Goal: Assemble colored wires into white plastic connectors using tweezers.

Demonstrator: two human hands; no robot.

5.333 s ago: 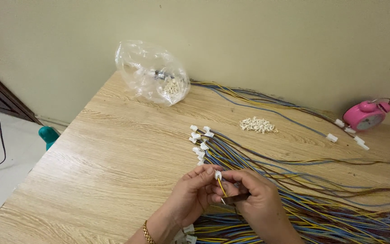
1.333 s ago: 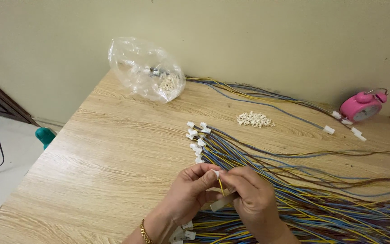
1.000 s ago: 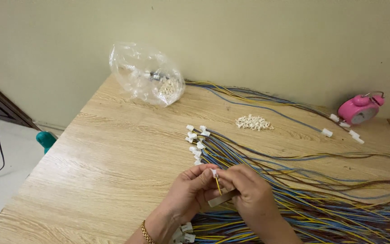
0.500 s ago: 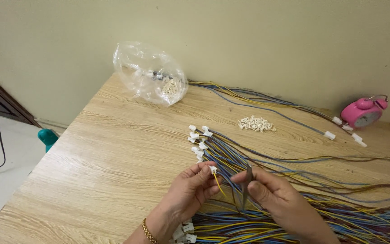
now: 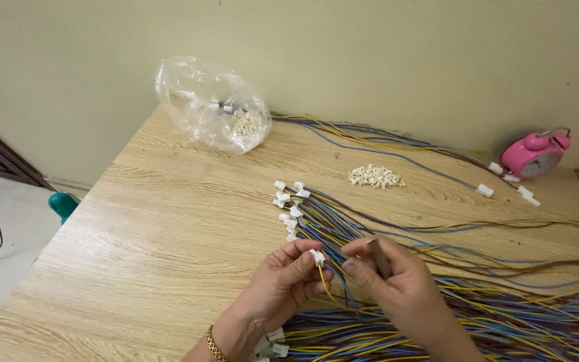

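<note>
My left hand (image 5: 283, 285) pinches a small white connector (image 5: 317, 256) with a yellow wire hanging from it. Just to its right, my right hand (image 5: 393, 285) holds a thin dark wire or pin (image 5: 378, 257) between thumb and fingers, close to the connector but apart from it. Both hands hover over a thick bundle of blue, yellow and brown wires (image 5: 477, 315) lying across the wooden table (image 5: 169, 241). Several finished white connectors (image 5: 288, 204) fan out at the wire ends just beyond my hands.
A clear plastic bag (image 5: 212, 107) with small parts lies at the back left. A small pile of loose white connectors (image 5: 375, 176) sits mid-table. A pink alarm clock (image 5: 536, 153) stands at the back right by the wall. The table's left edge drops to the floor.
My hands were pressed together on the connector; now the right hand has pulled slightly away to the right, leaving the connector in my left hand. The view shifted a little.
</note>
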